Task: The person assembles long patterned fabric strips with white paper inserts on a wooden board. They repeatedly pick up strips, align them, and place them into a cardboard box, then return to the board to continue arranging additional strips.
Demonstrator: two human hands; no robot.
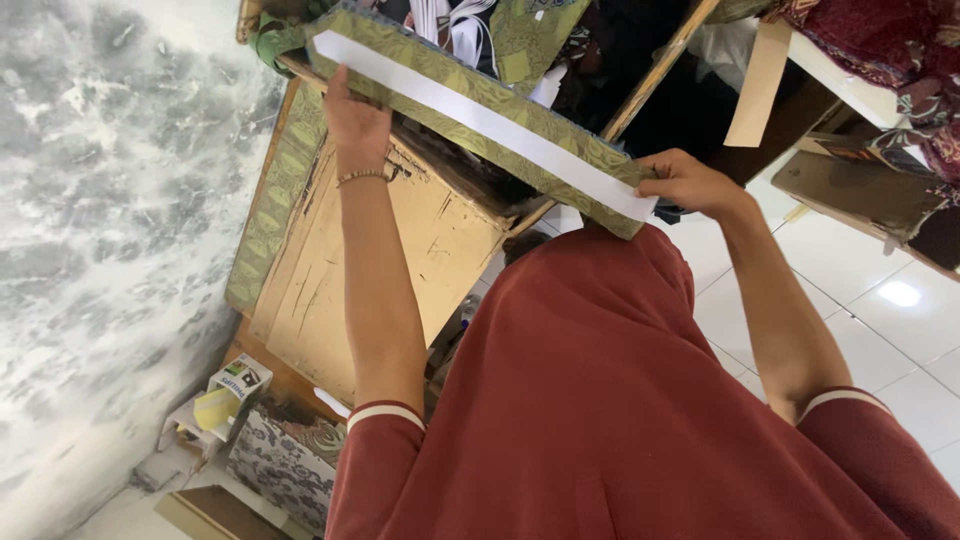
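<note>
Green-gold brocade, woven with a small leaf pattern, formed the long strip (500,125) stretched between both hands, with a smooth white band of stiff lining laid along its middle and the cloth edges turned in on either side. The left hand (355,120) pressed one end, fingers curled over the strip's far edge; the right hand (690,183) pinched the other end, thumb and fingertips closed on the fold. The step in hand looked like folding the fabric over the lining and holding it taut. The next move would likely call for an even crease along the whole length, since the lining could slip sideways. Below the left fingers lay a scratched, pale wooden table (380,270), a second brocade piece (280,200) draped along its edge. Beyond the right fingertips ran a wooden pole (650,75).
</note>
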